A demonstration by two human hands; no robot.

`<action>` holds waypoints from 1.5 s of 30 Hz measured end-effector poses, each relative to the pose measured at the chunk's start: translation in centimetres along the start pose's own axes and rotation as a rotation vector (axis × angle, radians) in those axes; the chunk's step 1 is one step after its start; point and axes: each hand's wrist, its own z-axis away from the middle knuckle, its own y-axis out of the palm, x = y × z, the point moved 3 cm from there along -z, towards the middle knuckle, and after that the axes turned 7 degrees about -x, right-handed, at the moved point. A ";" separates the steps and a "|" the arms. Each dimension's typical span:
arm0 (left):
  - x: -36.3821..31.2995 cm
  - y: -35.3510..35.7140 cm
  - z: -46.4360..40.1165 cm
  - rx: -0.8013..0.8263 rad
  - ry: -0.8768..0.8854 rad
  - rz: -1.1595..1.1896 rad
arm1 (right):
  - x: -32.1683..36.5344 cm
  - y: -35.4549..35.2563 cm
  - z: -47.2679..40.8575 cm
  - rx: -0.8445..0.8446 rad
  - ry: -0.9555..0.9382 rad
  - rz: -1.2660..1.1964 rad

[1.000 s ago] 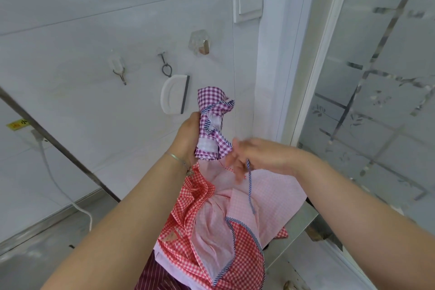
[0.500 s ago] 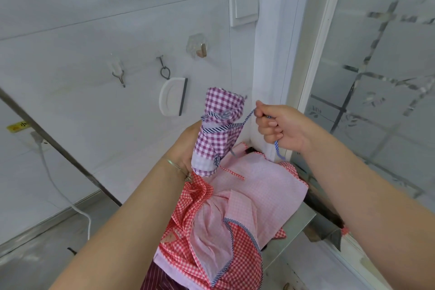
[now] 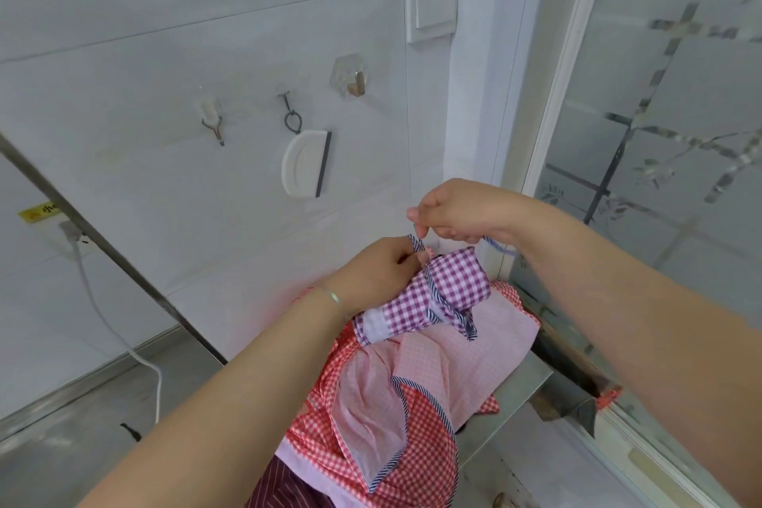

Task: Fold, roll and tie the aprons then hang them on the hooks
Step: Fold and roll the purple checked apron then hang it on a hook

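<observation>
The left hand point(image 3: 381, 274) is gripping the upper end of the rolled purple gingham apron point(image 3: 437, 295), its fingers curled round the cloth and pinching the striped tie string point(image 3: 417, 242) where it leaves the roll. The right hand point(image 3: 457, 214) is hovering just above and to the right, thumb and fingers pinching the same string; a loop of it is trailing out past the right wrist.

The roll is lying tilted, its long axis running from lower left, where a white band is showing, up to the right, with the far end pointing toward the wall corner. Striped binding is crossing its middle and hanging off the lower right side.

Directly beneath, a pile of red and pink gingham aprons point(image 3: 412, 396) is resting on a metal desk point(image 3: 519, 388), whose bare right edge is showing beside the frosted glass door point(image 3: 668, 177).

On the tiled wall above, three hooks are sitting in a row: a small white hook point(image 3: 212, 120), a dark hook holding a white scraper point(image 3: 307, 161), and a clear adhesive hook point(image 3: 352, 78). Open wall is lying between the hands and these hooks.
</observation>
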 end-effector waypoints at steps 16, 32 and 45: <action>5.7 1.2 -3.1 -0.207 -0.341 -0.277 | -0.6 5.7 1.8 -0.289 -0.348 0.324; 7.0 -0.4 -2.5 -0.686 -0.369 0.867 | -5.4 6.5 3.4 -0.386 0.034 -0.710; 3.4 -0.6 0.5 -0.579 0.176 0.689 | -4.1 6.7 0.9 -0.229 0.259 -1.272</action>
